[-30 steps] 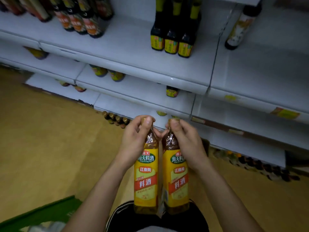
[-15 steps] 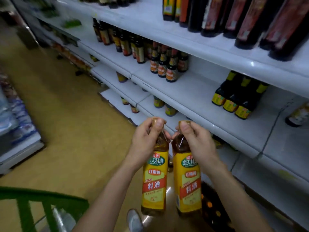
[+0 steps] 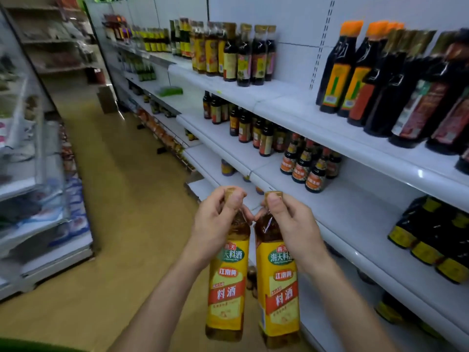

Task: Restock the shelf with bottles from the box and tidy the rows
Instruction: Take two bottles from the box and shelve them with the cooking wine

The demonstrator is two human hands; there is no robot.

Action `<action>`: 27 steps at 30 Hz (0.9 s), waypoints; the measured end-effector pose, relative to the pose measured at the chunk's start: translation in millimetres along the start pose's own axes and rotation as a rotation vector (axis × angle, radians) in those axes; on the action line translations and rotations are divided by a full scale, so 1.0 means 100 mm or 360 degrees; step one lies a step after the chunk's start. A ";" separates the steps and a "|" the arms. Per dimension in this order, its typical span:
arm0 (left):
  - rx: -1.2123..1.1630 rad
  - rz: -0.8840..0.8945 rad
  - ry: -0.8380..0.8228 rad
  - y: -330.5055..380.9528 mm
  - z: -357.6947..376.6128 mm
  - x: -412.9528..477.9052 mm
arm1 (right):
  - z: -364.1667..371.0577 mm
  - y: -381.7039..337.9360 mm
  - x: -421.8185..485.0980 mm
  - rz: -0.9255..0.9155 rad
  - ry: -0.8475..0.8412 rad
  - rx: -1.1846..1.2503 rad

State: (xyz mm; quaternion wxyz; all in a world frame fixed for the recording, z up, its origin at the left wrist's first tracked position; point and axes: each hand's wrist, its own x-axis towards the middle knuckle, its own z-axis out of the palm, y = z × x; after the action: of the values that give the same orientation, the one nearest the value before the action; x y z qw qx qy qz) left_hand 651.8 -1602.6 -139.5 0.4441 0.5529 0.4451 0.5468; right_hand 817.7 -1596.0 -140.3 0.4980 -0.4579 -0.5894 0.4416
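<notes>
Left hand (image 3: 215,224), right hand (image 3: 297,228): fingers (image 3: 234,199) grip slim amber bottles (image 3: 225,288) (glossy, perhaps plastic).

Near centre, two bottles hang side by side, just apart: the left bottle (image 3: 226,288) held at its neck by the left hand (image 3: 215,222), the right bottle (image 3: 279,295) by the right hand (image 3: 295,226). The shelf (image 3: 355,219) runs along the right, near to far, with rows of bottles (image 3: 311,166) on its tiers. The floor (image 3: 121,212) lies left of it, with another rack (image 3: 38,186) at far left.
</notes>
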 end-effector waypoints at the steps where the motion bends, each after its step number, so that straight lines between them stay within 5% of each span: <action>1: -0.0002 0.0011 0.0030 0.01 -0.09 0.06 | 0.08 -0.01 0.10 -0.0015 -0.0026 -0.0004; 27: 0.0204 0.0182 0.0561 0.13 -1.10 2.58 | 0.90 -0.21 3.25 -0.0398 -0.0509 0.0032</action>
State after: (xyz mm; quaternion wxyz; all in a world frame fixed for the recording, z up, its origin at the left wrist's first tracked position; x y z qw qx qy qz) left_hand 543.8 -1352.2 -72.3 0.2916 0.5000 0.5177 0.6300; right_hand 698.4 -1288.0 -70.5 0.4535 -0.3002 -0.7087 0.4494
